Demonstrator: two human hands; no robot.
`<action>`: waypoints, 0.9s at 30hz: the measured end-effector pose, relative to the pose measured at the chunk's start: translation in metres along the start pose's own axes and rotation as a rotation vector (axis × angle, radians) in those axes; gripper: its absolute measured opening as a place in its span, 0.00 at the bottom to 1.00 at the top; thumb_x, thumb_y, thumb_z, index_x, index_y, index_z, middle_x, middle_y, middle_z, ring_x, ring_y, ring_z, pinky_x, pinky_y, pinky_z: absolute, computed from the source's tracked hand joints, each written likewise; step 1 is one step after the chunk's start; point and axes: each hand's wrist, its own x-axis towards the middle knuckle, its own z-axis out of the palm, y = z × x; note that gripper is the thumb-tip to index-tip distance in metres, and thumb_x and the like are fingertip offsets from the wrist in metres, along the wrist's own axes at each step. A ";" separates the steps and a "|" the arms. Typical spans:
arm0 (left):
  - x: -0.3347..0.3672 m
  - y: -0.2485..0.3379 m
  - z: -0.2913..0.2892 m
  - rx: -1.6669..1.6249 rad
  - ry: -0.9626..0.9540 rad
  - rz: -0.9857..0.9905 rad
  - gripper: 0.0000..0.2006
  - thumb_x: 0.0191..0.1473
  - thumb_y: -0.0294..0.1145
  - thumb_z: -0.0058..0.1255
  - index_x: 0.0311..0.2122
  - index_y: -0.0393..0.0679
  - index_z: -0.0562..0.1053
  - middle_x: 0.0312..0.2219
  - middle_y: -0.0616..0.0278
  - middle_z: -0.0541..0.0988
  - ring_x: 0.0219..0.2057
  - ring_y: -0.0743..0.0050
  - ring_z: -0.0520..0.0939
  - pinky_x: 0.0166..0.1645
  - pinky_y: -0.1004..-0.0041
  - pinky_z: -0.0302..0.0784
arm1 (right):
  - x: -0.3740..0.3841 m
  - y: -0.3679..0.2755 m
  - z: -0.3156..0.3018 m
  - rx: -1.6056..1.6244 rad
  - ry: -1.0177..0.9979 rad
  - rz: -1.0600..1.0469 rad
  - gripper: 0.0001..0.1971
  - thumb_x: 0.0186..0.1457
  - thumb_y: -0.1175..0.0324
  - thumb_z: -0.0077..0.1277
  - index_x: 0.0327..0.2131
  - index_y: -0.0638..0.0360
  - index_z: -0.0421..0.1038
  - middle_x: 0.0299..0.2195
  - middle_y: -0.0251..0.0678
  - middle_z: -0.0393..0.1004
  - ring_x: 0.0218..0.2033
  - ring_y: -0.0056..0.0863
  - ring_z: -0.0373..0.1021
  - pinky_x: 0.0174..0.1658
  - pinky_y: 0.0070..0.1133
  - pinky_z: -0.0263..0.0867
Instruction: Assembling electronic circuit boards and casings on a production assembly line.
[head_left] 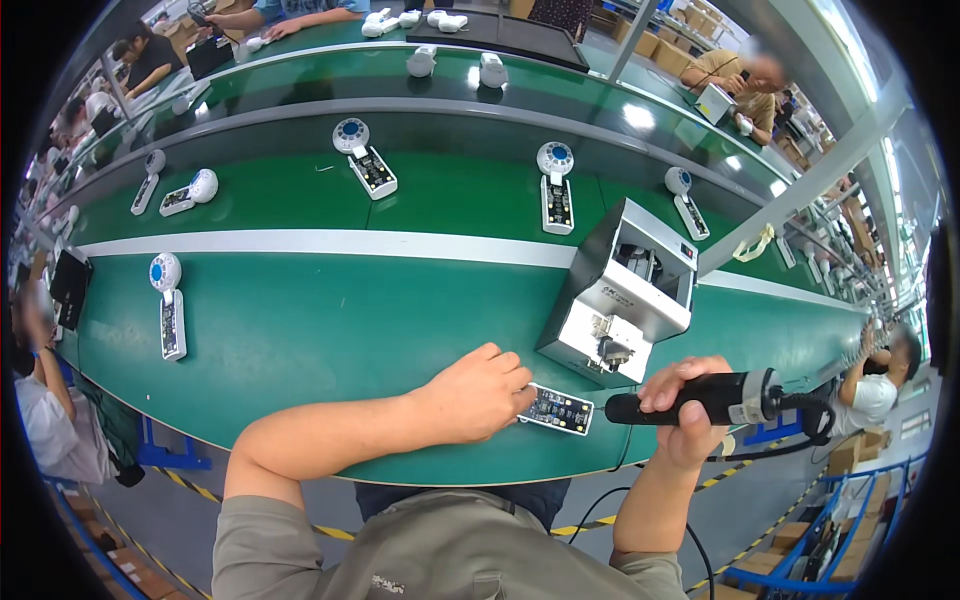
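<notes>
My right hand [690, 405] is wrapped round a black electric screwdriver [725, 398], whose cable leaves its right end. The screwdriver lies nearly level, its tapered end pointing left. Just left of that end, a white handheld device [560, 410] with an exposed circuit board rests on the green bench. My left hand [480, 395] is closed over the left end of this device, hiding that part of it. Behind the device and between my hands stands a silver and black metal machine [625, 290], which looks like a screw feeder.
A similar device with a round white head [168, 305] lies at the bench's left. Several more, such as one device [555, 190], lie on the green belt [460, 190] beyond a pale rail [400, 244]. A slanted metal post [790, 205] rises at right. Other people work around.
</notes>
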 end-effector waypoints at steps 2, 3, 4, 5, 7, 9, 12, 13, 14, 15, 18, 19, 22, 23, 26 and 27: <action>0.006 -0.001 0.004 0.021 -0.018 -0.003 0.15 0.46 0.37 0.54 0.39 0.43 0.73 0.38 0.60 0.72 0.36 0.66 0.70 0.45 0.70 0.63 | 0.004 0.001 -0.006 -0.023 -0.074 0.005 0.18 0.53 0.58 0.52 0.41 0.62 0.63 0.19 0.32 0.67 0.18 0.23 0.66 0.26 0.18 0.66; 0.007 -0.001 0.005 0.023 -0.015 -0.003 0.15 0.46 0.37 0.54 0.39 0.43 0.73 0.38 0.60 0.72 0.36 0.66 0.70 0.45 0.70 0.63 | 0.005 0.000 -0.009 -0.024 -0.076 0.002 0.18 0.53 0.58 0.52 0.41 0.62 0.63 0.19 0.32 0.67 0.18 0.23 0.66 0.26 0.18 0.66; 0.009 -0.001 0.007 0.022 -0.011 -0.002 0.15 0.46 0.37 0.54 0.39 0.43 0.73 0.38 0.60 0.72 0.36 0.66 0.70 0.45 0.70 0.63 | 0.009 -0.004 -0.010 0.015 -0.060 -0.037 0.19 0.53 0.59 0.53 0.41 0.62 0.64 0.19 0.32 0.68 0.19 0.23 0.67 0.26 0.18 0.66; 0.010 -0.001 0.008 0.020 -0.008 0.000 0.15 0.46 0.37 0.54 0.39 0.43 0.73 0.38 0.60 0.72 0.36 0.66 0.70 0.45 0.70 0.63 | 0.012 -0.009 -0.012 0.054 -0.044 -0.076 0.19 0.52 0.59 0.53 0.41 0.62 0.64 0.19 0.33 0.69 0.19 0.24 0.68 0.27 0.19 0.67; 0.014 -0.001 0.009 0.017 -0.002 0.005 0.15 0.46 0.37 0.54 0.39 0.43 0.73 0.38 0.60 0.72 0.36 0.66 0.70 0.45 0.70 0.63 | 0.019 -0.014 -0.015 0.131 -0.009 -0.153 0.19 0.52 0.60 0.55 0.42 0.62 0.64 0.20 0.34 0.70 0.20 0.25 0.69 0.27 0.19 0.68; 0.016 -0.001 0.012 0.015 -0.002 0.008 0.15 0.46 0.37 0.54 0.39 0.43 0.73 0.37 0.60 0.72 0.36 0.66 0.70 0.45 0.70 0.63 | 0.020 -0.012 -0.016 0.119 -0.029 -0.156 0.20 0.52 0.59 0.54 0.42 0.62 0.64 0.20 0.34 0.70 0.20 0.25 0.69 0.28 0.20 0.68; 0.019 0.000 0.015 0.009 -0.005 0.007 0.15 0.46 0.37 0.54 0.39 0.43 0.73 0.37 0.60 0.72 0.36 0.66 0.70 0.44 0.70 0.63 | 0.022 -0.008 -0.016 0.091 -0.092 -0.159 0.21 0.53 0.57 0.54 0.43 0.62 0.63 0.21 0.33 0.70 0.22 0.25 0.70 0.29 0.20 0.68; 0.021 0.001 0.016 0.004 -0.008 0.007 0.15 0.46 0.37 0.54 0.39 0.43 0.73 0.37 0.60 0.72 0.36 0.66 0.70 0.44 0.70 0.63 | 0.022 -0.008 -0.018 0.090 -0.089 -0.154 0.21 0.53 0.57 0.54 0.43 0.62 0.63 0.21 0.33 0.70 0.22 0.25 0.70 0.29 0.20 0.68; 0.022 0.001 0.017 0.009 -0.014 0.002 0.15 0.46 0.37 0.54 0.39 0.43 0.73 0.37 0.61 0.72 0.36 0.67 0.70 0.44 0.70 0.63 | 0.023 -0.007 -0.019 0.092 -0.070 -0.167 0.21 0.53 0.56 0.54 0.43 0.62 0.63 0.22 0.33 0.70 0.22 0.25 0.69 0.30 0.21 0.68; 0.024 0.001 0.017 0.012 -0.020 -0.003 0.15 0.45 0.37 0.54 0.39 0.44 0.73 0.37 0.61 0.72 0.36 0.67 0.70 0.44 0.70 0.63 | 0.024 -0.008 -0.020 0.092 -0.049 -0.178 0.21 0.53 0.56 0.54 0.43 0.61 0.63 0.22 0.33 0.70 0.22 0.25 0.69 0.30 0.21 0.68; 0.028 0.002 0.017 -0.011 -0.050 -0.005 0.15 0.45 0.37 0.55 0.39 0.44 0.73 0.37 0.61 0.72 0.36 0.67 0.70 0.44 0.70 0.63 | 0.030 -0.013 -0.022 0.082 0.007 -0.207 0.21 0.53 0.56 0.54 0.42 0.60 0.63 0.22 0.33 0.69 0.22 0.25 0.68 0.31 0.22 0.68; 0.027 0.002 0.015 -0.014 -0.045 -0.006 0.15 0.44 0.37 0.55 0.39 0.44 0.73 0.37 0.61 0.72 0.36 0.67 0.70 0.44 0.70 0.63 | 0.034 -0.018 -0.023 0.071 0.021 -0.219 0.20 0.53 0.56 0.54 0.41 0.60 0.63 0.22 0.33 0.69 0.22 0.25 0.68 0.31 0.23 0.67; 0.031 0.001 0.011 0.000 -0.016 -0.023 0.16 0.44 0.37 0.55 0.39 0.45 0.72 0.37 0.62 0.72 0.36 0.67 0.70 0.44 0.70 0.63 | 0.045 -0.024 -0.027 0.083 -0.028 -0.238 0.17 0.52 0.59 0.53 0.39 0.59 0.63 0.21 0.34 0.69 0.21 0.25 0.67 0.32 0.23 0.67; 0.033 0.001 0.011 -0.008 -0.021 -0.020 0.16 0.44 0.37 0.55 0.39 0.45 0.72 0.37 0.62 0.72 0.36 0.67 0.70 0.44 0.70 0.63 | 0.048 -0.021 -0.029 0.079 -0.022 -0.231 0.17 0.52 0.59 0.53 0.39 0.59 0.63 0.21 0.34 0.69 0.21 0.25 0.67 0.32 0.23 0.67; 0.035 0.001 0.012 -0.011 0.011 -0.011 0.16 0.43 0.37 0.55 0.39 0.45 0.72 0.37 0.63 0.72 0.36 0.67 0.70 0.44 0.70 0.63 | 0.055 -0.012 -0.030 0.070 -0.077 -0.205 0.15 0.51 0.61 0.52 0.37 0.59 0.64 0.21 0.34 0.69 0.21 0.25 0.67 0.30 0.22 0.66; 0.036 0.002 0.011 -0.011 0.022 -0.009 0.16 0.43 0.37 0.56 0.39 0.45 0.72 0.37 0.63 0.72 0.36 0.67 0.70 0.44 0.70 0.63 | 0.056 -0.010 -0.031 0.068 -0.096 -0.197 0.14 0.51 0.61 0.51 0.37 0.59 0.64 0.20 0.34 0.69 0.21 0.25 0.67 0.30 0.22 0.66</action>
